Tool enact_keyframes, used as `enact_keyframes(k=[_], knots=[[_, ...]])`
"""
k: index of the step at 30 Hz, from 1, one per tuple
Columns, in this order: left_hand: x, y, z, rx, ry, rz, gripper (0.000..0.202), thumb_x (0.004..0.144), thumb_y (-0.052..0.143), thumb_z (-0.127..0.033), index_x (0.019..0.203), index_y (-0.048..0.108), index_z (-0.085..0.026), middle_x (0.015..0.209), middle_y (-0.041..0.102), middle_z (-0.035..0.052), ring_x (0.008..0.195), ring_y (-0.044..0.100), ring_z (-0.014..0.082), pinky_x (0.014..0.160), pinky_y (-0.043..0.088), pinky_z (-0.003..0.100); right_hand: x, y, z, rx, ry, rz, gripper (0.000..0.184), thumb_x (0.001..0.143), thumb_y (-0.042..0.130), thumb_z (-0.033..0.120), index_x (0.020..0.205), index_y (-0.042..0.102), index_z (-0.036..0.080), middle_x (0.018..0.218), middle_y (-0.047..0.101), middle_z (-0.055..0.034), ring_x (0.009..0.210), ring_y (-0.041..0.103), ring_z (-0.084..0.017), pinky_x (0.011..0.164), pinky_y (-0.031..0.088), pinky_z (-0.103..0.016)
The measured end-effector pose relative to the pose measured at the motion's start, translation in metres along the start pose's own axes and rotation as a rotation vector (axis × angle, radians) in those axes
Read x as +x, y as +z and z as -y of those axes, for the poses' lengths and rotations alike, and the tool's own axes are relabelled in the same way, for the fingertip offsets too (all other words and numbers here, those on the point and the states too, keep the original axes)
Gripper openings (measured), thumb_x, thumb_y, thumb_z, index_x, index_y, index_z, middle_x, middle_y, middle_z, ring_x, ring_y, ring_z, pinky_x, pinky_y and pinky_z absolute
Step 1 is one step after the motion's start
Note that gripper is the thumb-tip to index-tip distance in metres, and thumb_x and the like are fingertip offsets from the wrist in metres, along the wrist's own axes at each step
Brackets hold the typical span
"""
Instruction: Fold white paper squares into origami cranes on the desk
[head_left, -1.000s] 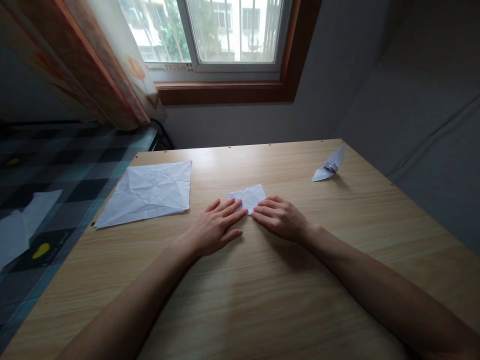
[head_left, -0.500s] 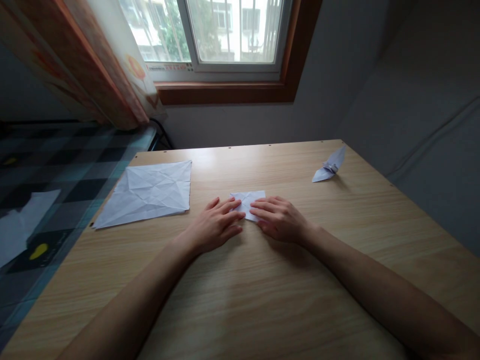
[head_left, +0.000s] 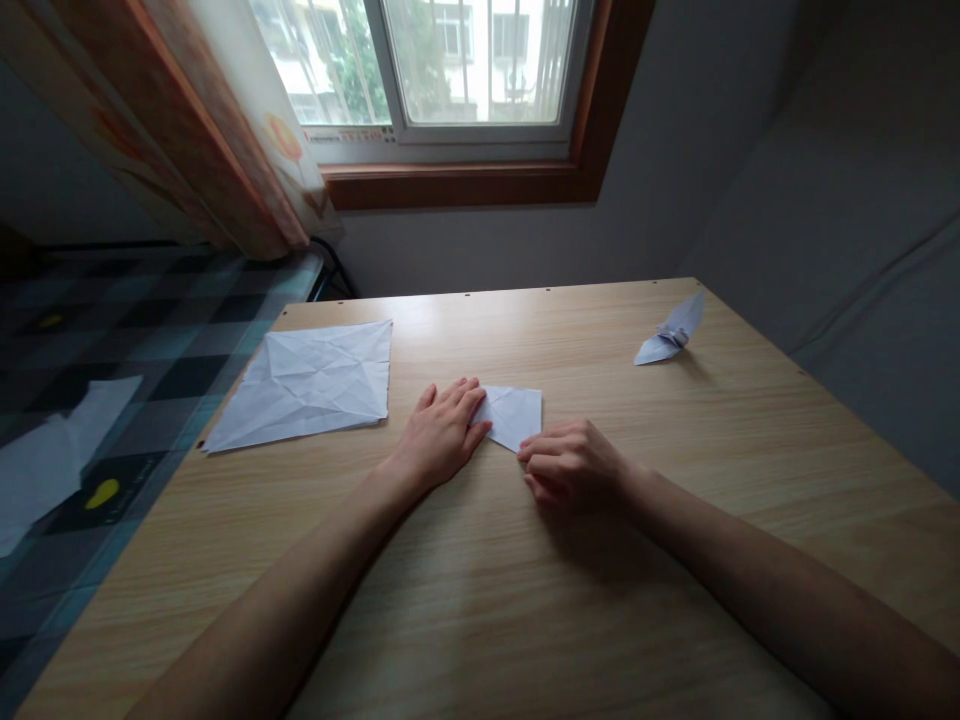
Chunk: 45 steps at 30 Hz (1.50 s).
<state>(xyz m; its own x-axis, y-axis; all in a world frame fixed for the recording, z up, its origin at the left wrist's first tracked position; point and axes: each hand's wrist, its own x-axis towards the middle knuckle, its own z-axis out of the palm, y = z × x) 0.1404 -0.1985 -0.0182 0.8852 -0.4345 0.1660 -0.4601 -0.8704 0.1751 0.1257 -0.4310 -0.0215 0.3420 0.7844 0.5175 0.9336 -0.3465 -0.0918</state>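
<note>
A small folded white paper (head_left: 514,412) lies on the wooden table between my hands, with crease lines across its face. My left hand (head_left: 444,428) rests flat over the paper's left end, its fingers stretched out and pressing it to the table. At the near right corner of the paper is my right hand (head_left: 571,462), its fingers curled in and the fingertips pinching that corner. The underside of the paper and the tip of my right thumb are hidden.
Creased white sheets (head_left: 322,385) lie flat at the table's left. A folded paper crane (head_left: 671,335) stands at the back right. More white paper (head_left: 45,470) lies on the checked bed cover (head_left: 172,400) beside the table (head_left: 465,620). A window (head_left: 480,70) is behind.
My right hand has slid off the paper's top toward me, its fingers curling at the near right corner. My left hand stays on the left end. The view has shifted slightly.
</note>
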Motion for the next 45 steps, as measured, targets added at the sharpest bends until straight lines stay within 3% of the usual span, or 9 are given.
enact_keyframes(k=[3,6,8,11,20,29,35,42,45], knots=[[0.001,0.0,0.005,0.009,-0.002,0.068,0.043,0.098,0.037,-0.042,0.135,0.045,-0.022,0.15,0.041,0.0104,0.141,0.034,0.0272,0.113,0.023,0.057,-0.001,0.0,-0.005,0.009,0.048,-0.148,0.024,0.085,0.055,0.02,0.061,0.052,0.021,0.062,0.062,-0.0001,0.056,0.058,-0.013,0.056,0.046,-0.024],[0.005,-0.001,0.014,0.003,0.024,0.131,0.044,0.099,0.032,-0.039,0.139,0.043,-0.024,0.153,0.038,0.0074,0.144,0.029,0.0268,0.114,0.018,0.06,-0.003,-0.003,-0.022,0.022,0.249,-0.32,0.015,0.08,0.051,0.01,0.085,0.061,0.02,0.082,0.068,-0.0051,0.075,0.064,-0.018,0.069,0.051,-0.029],[0.009,-0.002,0.019,-0.007,0.047,0.162,0.044,0.1,0.029,-0.036,0.141,0.042,-0.026,0.153,0.037,0.0056,0.145,0.027,0.0259,0.114,0.016,0.061,-0.005,-0.005,-0.034,0.024,0.278,-0.283,0.036,0.074,0.05,0.005,0.106,0.06,0.018,0.106,0.067,-0.0108,0.097,0.062,-0.024,0.085,0.052,-0.038],[0.014,-0.005,0.025,-0.014,0.077,0.192,0.045,0.102,0.024,-0.035,0.142,0.042,-0.029,0.153,0.038,0.0036,0.144,0.028,0.0262,0.113,0.016,0.061,-0.007,-0.006,-0.043,0.077,0.213,-0.132,0.052,0.068,0.051,0.003,0.118,0.056,0.017,0.122,0.061,-0.0131,0.109,0.056,-0.026,0.091,0.05,-0.043],[0.021,-0.003,0.02,-0.021,0.153,0.162,0.044,0.1,0.027,-0.026,0.135,0.052,-0.033,0.148,0.045,0.0004,0.14,0.035,0.0261,0.112,0.023,0.058,0.005,0.004,-0.03,0.016,0.075,-0.06,0.018,0.085,0.056,0.017,0.101,0.063,0.019,0.102,0.068,-0.0084,0.087,0.059,-0.022,0.079,0.049,-0.036],[0.017,0.001,0.017,-0.036,0.136,-0.03,0.039,0.099,0.032,-0.028,0.127,0.058,-0.025,0.137,0.058,0.0038,0.129,0.049,0.0232,0.106,0.035,0.044,0.001,0.004,-0.032,0.05,0.092,-0.05,0.019,0.086,0.061,0.026,0.103,0.063,0.019,0.106,0.067,-0.0108,0.092,0.059,-0.023,0.082,0.05,-0.038],[0.018,0.001,0.017,-0.047,0.146,-0.013,0.038,0.101,0.031,-0.032,0.122,0.062,-0.025,0.135,0.06,0.0023,0.129,0.05,0.0242,0.105,0.035,0.045,0.002,0.002,-0.031,0.078,0.088,-0.053,0.025,0.082,0.061,0.02,0.107,0.062,0.017,0.108,0.066,-0.0113,0.094,0.058,-0.023,0.084,0.05,-0.038],[0.018,0.0,0.017,-0.061,0.155,0.013,0.038,0.1,0.031,-0.031,0.123,0.061,-0.026,0.135,0.06,0.0023,0.129,0.05,0.0231,0.106,0.035,0.045,0.003,0.003,-0.03,-0.022,0.038,-0.047,0.014,0.091,0.053,0.021,0.1,0.063,0.018,0.098,0.068,-0.0089,0.087,0.058,-0.021,0.078,0.048,-0.034],[0.017,-0.001,0.015,-0.079,0.14,-0.052,0.038,0.1,0.031,-0.029,0.126,0.058,-0.024,0.133,0.061,0.0038,0.128,0.05,0.023,0.106,0.036,0.044,0.004,0.005,-0.028,-0.122,0.037,-0.039,0.013,0.091,0.051,0.016,0.096,0.063,0.018,0.089,0.068,-0.0074,0.08,0.058,-0.019,0.074,0.046,-0.031]])
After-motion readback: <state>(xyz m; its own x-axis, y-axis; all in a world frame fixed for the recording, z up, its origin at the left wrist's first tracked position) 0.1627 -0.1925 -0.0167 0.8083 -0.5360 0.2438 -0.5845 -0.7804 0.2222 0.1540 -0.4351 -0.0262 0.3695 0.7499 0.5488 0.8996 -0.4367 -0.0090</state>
